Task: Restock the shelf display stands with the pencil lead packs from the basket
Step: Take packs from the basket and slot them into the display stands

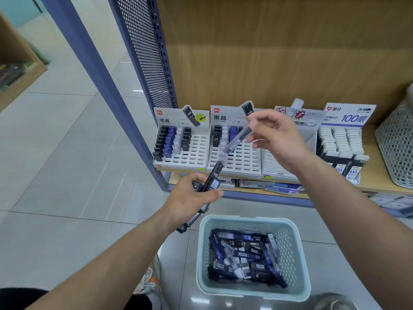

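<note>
A pale blue basket (299, 260) on the floor holds several black, blue and clear pencil lead packs (245, 253). My left hand (190, 198) grips a bundle of black lead packs (213, 179) in front of the shelf edge. My right hand (279, 137) pinches one clear lead pack (238, 137), tilted, above the second display stand (237, 157). That stand has a few packs in its back left slots. The left display stand (187, 153) holds rows of black, blue and white packs on its left half.
Further right on the wooden shelf (380, 175) are a grey stand (279, 164), a full stand of white-capped packs (339, 144) and a perforated grey bin (397, 144). A blue shelf upright (125, 104) rises at left. Boxes lie on the shelf below.
</note>
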Action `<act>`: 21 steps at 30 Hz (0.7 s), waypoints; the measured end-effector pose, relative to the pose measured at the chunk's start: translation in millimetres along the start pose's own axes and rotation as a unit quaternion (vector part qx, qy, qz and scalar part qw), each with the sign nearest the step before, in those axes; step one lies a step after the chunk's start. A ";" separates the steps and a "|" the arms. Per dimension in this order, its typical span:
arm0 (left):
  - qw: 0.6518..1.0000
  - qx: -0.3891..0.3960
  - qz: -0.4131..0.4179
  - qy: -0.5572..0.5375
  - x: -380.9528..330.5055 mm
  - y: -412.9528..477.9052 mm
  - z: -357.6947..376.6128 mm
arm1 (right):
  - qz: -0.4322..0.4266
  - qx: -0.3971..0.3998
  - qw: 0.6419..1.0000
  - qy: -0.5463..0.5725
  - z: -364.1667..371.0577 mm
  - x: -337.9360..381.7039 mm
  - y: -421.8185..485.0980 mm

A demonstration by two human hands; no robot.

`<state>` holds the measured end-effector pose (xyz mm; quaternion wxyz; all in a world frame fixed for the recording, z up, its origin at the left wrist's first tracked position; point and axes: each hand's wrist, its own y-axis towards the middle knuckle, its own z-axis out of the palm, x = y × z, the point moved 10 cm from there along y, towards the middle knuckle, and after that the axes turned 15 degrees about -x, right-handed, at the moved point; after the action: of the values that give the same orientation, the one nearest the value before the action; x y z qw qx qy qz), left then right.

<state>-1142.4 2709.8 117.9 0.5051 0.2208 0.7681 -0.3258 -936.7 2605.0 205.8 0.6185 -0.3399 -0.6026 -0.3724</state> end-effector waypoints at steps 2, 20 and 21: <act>1.000 -0.007 -0.009 -0.003 2.9 1.6 -3.9 | -0.015 -0.018 0.998 -0.052 -9.0 -8.9 9.2; 0.999 -0.029 -0.012 -0.010 -1.6 14.0 -15.4 | -0.098 -0.163 0.908 -0.374 -73.7 -73.1 90.4; 0.999 -0.029 -0.014 -0.009 -1.7 14.5 -15.1 | -0.106 -0.162 0.906 -0.376 -71.1 -74.3 92.6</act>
<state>-1141.5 2730.8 119.6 0.5136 0.1927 0.7756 -0.3123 -820.8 2592.6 131.2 0.2393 -0.4843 -0.7547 -0.3724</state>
